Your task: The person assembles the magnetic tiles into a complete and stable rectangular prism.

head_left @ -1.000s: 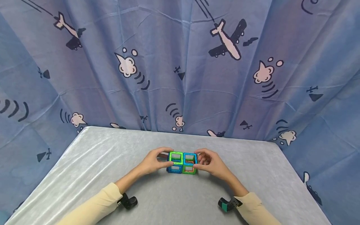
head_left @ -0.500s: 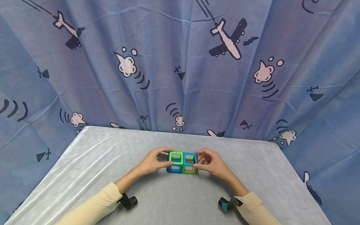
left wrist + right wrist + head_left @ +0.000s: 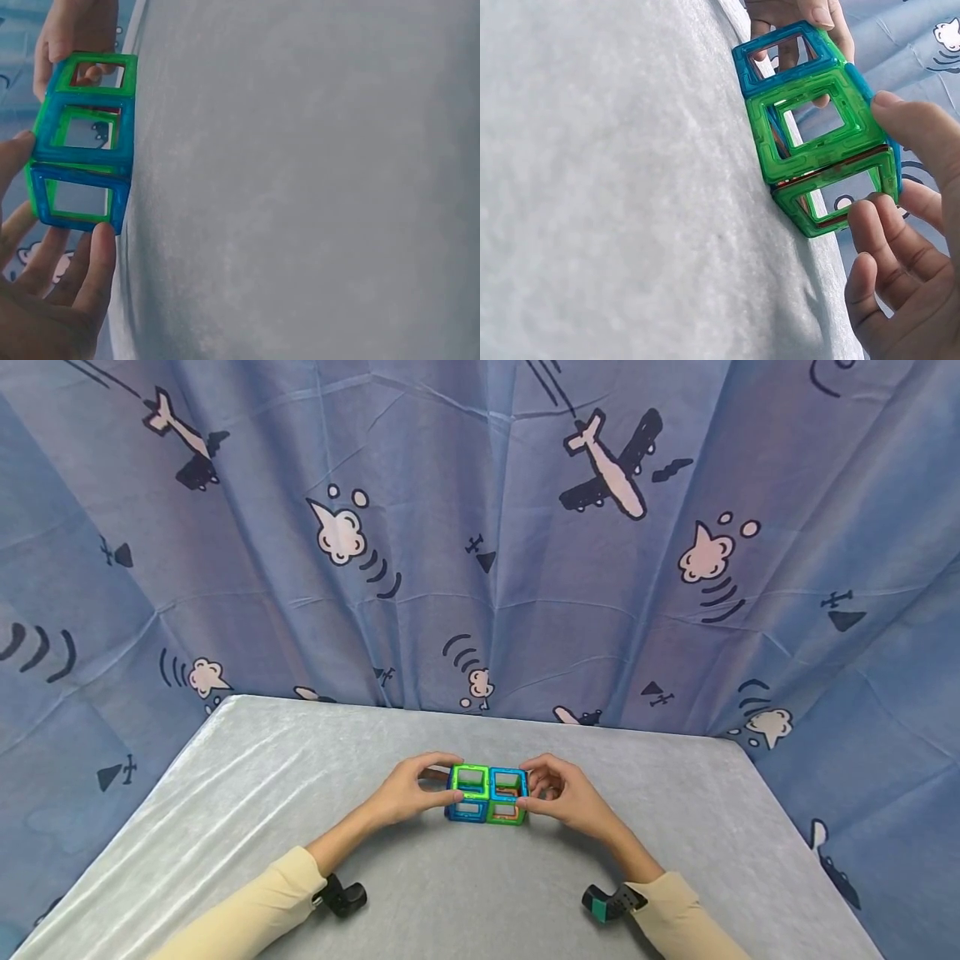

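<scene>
A box of joined magnetic tiles (image 3: pixel 490 798), two cubes side by side with open square frames, sits on the table. Green and blue frames face up and toward me, and a bit of orange shows inside the right cube. My left hand (image 3: pixel 401 792) grips its left end, thumb at the near top edge and a finger along the far one. At the other end, my right hand (image 3: pixel 573 793) holds the box the same way. The right wrist view shows the right hand's thumb on the upper edge and lower fingers curled by the green end tile (image 3: pixel 795 214).
A pale grey cloth covers the table (image 3: pixel 465 893). Behind it hangs a blue curtain (image 3: pixel 420 527) printed with airplanes. Black wrist devices sit on the left (image 3: pixel 345 897) and right (image 3: pixel 603 906) wrists, over the near part of the table.
</scene>
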`<state>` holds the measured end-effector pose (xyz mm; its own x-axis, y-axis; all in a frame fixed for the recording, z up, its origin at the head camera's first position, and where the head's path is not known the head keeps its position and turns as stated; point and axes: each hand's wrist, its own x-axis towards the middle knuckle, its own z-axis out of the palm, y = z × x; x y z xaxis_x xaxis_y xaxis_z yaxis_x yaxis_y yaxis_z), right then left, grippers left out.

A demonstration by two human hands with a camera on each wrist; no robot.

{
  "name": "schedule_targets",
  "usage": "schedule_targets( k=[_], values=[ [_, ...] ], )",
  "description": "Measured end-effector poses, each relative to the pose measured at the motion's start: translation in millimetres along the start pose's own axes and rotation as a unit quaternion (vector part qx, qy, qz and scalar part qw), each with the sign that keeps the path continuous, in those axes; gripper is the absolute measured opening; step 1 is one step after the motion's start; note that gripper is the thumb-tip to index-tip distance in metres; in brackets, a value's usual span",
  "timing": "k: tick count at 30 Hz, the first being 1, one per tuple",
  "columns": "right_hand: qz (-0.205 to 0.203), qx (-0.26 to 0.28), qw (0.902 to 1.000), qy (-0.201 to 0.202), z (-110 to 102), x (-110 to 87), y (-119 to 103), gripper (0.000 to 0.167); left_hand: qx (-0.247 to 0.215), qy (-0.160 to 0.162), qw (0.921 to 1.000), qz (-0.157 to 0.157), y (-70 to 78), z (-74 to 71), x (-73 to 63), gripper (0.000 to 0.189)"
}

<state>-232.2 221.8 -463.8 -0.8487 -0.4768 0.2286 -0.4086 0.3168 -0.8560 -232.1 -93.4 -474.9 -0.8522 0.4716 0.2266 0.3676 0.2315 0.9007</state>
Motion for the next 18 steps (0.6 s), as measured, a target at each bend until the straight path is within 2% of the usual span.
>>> schedule_targets(
  k=[18],
  values=[
    [0.017, 0.014, 0.9997, -0.010, -0.4, 3.5, -1.7, 0.045, -0.014, -0.002, 0.9999, 0.005, 1.1, -1.1, -0.2, 0.049]
  ],
)
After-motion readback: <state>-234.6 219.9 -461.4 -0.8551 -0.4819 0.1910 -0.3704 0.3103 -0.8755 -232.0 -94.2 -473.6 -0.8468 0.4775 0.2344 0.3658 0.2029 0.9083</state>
